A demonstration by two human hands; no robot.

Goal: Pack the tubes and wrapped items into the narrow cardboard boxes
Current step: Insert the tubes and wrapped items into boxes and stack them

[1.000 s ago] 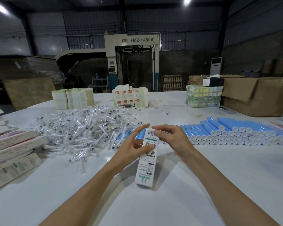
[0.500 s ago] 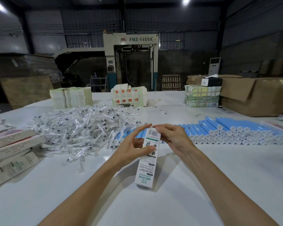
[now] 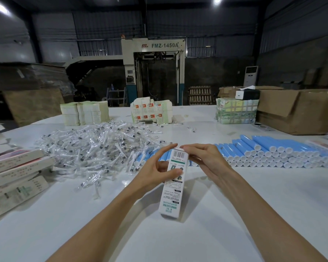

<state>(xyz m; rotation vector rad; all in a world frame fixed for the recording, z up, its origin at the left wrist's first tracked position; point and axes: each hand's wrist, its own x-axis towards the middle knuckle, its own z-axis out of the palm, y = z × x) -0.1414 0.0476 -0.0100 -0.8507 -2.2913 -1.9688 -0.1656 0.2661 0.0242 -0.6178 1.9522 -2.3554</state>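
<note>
A person's two bare hands hold one narrow box [image 3: 173, 186] above the middle of a white surface [image 3: 254, 214]. The box is white with green print and a barcode near its top end. It leans away from the viewer, and its lower end is close to the surface; whether it touches cannot be told.

The left hand [image 3: 155, 173] grips the upper half of the box, thumb across the front and fingers [image 3: 167, 151] curled round behind. The right hand [image 3: 208, 161] is at the top end, its fingers [image 3: 192, 148] bent over the closing flap and touching it.

Behind the left hand lies one big loose heap of wrapped items [image 3: 95, 148] in clear plastic, too many to count. Behind the right hand, blue tubes [image 3: 273, 151] with white caps are stacked in one long neat bank, also too many to count.

At the left edge sit at least three long boxes [image 3: 15, 171], stacked flat. Along the far edge are three bundles of flat printed cartons [image 3: 151, 111]. One large brown carton [image 3: 299, 110] stands at the far right. A tall machine [image 3: 153, 72] stands beyond the surface.
</note>
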